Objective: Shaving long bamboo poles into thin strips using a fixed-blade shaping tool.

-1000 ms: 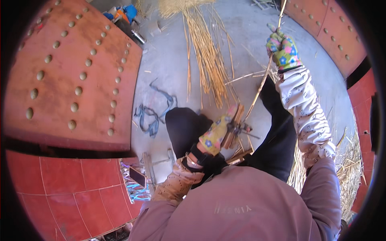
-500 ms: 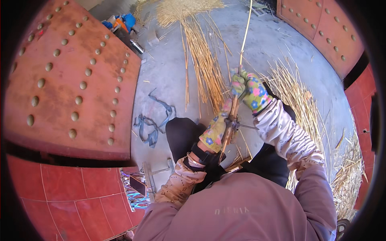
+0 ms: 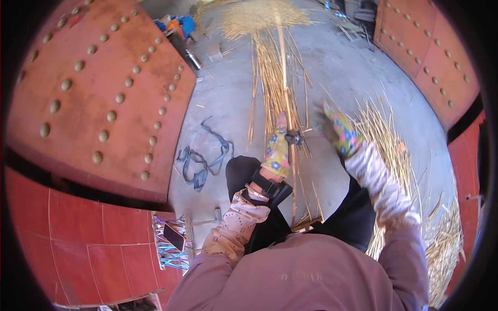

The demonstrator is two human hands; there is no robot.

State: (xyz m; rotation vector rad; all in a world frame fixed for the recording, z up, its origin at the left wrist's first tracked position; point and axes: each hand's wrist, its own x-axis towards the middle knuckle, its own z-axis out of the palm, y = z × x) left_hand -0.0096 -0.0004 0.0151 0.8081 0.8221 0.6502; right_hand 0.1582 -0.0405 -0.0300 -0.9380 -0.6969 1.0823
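One stalk [image 3: 284,78] runs up from between the knees [image 3: 243,168] past one dark tool [image 3: 294,138], its outline hard to make out; the left hand [image 3: 278,147] closes round the tool, fingertips hidden; the right hand [image 3: 341,133], blurred, is apart from both, and I cannot tell whether its fingers are spread. Two studded doors [image 3: 78,122] are cut off; the shirt's [image 3: 306,254] lettering is too blurred to read.

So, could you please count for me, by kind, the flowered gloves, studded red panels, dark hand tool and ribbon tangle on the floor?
Flowered gloves: 2
Studded red panels: 2
Dark hand tool: 1
Ribbon tangle: 1
Total: 6
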